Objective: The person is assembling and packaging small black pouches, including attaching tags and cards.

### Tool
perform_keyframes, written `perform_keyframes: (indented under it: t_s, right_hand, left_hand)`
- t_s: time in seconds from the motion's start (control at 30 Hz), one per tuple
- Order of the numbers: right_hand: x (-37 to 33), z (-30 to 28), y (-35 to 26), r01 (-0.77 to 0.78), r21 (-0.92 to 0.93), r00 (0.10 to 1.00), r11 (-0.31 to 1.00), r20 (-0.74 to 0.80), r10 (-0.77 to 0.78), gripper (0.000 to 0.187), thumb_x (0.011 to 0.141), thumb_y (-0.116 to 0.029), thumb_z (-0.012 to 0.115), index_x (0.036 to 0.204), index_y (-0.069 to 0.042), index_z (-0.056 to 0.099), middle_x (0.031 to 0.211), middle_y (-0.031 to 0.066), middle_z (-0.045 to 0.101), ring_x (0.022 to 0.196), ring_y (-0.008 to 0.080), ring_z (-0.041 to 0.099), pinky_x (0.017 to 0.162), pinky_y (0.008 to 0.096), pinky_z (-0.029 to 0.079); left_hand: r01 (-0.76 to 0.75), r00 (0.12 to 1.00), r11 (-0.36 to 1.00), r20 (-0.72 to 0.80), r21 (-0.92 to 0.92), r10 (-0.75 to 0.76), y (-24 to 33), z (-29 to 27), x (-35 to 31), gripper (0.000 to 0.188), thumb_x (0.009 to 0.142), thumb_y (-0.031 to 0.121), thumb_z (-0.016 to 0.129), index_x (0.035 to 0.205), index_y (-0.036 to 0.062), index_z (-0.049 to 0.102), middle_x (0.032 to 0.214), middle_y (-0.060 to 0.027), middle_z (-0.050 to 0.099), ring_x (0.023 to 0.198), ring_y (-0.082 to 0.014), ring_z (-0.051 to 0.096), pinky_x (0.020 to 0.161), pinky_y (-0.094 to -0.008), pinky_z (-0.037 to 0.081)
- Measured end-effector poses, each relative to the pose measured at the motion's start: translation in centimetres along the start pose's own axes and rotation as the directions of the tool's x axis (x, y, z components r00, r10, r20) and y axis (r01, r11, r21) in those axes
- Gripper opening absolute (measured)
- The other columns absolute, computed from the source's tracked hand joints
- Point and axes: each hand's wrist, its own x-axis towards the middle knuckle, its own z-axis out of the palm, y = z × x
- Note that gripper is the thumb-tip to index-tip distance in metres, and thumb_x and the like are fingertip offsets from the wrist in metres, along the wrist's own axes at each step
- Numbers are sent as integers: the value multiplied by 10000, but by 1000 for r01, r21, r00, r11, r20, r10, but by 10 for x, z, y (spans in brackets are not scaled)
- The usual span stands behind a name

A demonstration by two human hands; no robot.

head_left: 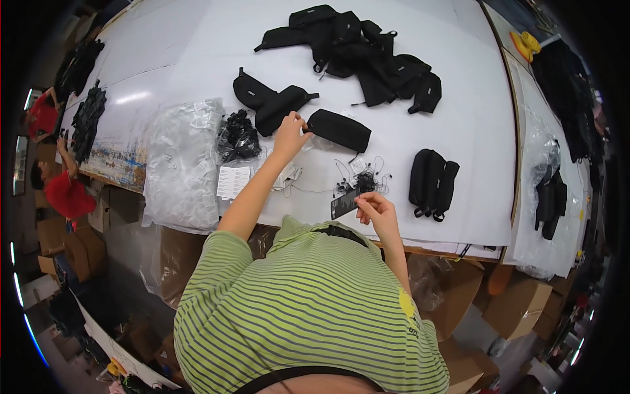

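My left hand [291, 135] is closed at the left end of a small black zip pouch [339, 131], its fingertips pinching the tip. Lower down, my right hand [380, 214] pinches a black hang tag [344, 205] near the table's front edge. Just behind that tag lies a tangle of black tag strings [365, 182]. Two more black pouches [272, 104] rest beyond my left hand. A bundle of black pouches [432, 182] sits to the right of my right hand.
A large heap of black pouches [367, 56] covers the table's far middle. Clear plastic bags [184, 157] are stacked at left, beside a bag of black bits [239, 136] and white printed slips [233, 182]. Cardboard boxes [518, 305] stand below. Two people in red [69, 194] are at far left.
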Motion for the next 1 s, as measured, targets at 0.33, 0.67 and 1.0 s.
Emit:
perform_keyframes:
  t_s: [0.33,0.67,1.0]
  right_hand:
    - [1,21,7,193,-458,920,868,-223,-322,123,809,-162,642,848,-45,645,570,28,570,506,98,526,495,233,395]
    - [-18,12,18,245,-678,880,693,-145,-453,153,780,-196,648,855,-67,678,576,64,586,497,172,552,482,298,417]
    - [-31,-17,-1,265,142,960,954,-130,-247,155,812,-43,639,938,-39,548,799,21,587,767,85,556,698,216,426]
  left_hand:
    - [667,735,410,639,-622,-228,129,-39,-90,213,818,169,624,961,21,677,768,-18,646,567,-42,443,532,-187,365]
    - [364,922,746,327,-557,-206,147,-26,-125,142,767,98,670,880,13,670,716,0,617,527,-45,411,488,-204,333]
    - [352,920,508,189,-786,-344,172,-60,-120,142,847,153,642,898,20,637,721,-7,603,593,-46,491,529,-182,371]
